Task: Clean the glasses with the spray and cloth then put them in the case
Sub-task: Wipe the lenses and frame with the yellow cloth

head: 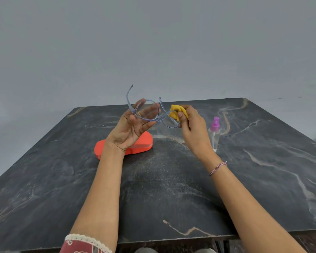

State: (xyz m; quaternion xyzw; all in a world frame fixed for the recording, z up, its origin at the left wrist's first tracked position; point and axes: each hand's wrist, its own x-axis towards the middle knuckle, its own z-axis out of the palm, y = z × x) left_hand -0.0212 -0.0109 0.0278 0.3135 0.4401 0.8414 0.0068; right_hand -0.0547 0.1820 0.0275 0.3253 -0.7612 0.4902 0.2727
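The dark marbled table point(171, 189) spreads wide under everything, and that hard top is the first worry: the glasses point(150, 114) are held up in the air above it, so a slip would drop them straight onto stone. On the table, under the left wrist, sits the orange case point(144, 143); it looks closed to me, so it would need opening before anything goes in. The left hand point(133, 125) grips the frame at one hinge with thumb and fingers, the other fingers spread behind the lens, and that looks a light hold to my eye. The right hand point(192, 123) is pinched shut on the yellow cloth point(177, 112), pressing it onto the other lens; pushing hard there could twist the frame out of the left hand's grip. The spray bottle point(215, 132) stands just beside the right wrist, close enough that a careless elbow might tip it.
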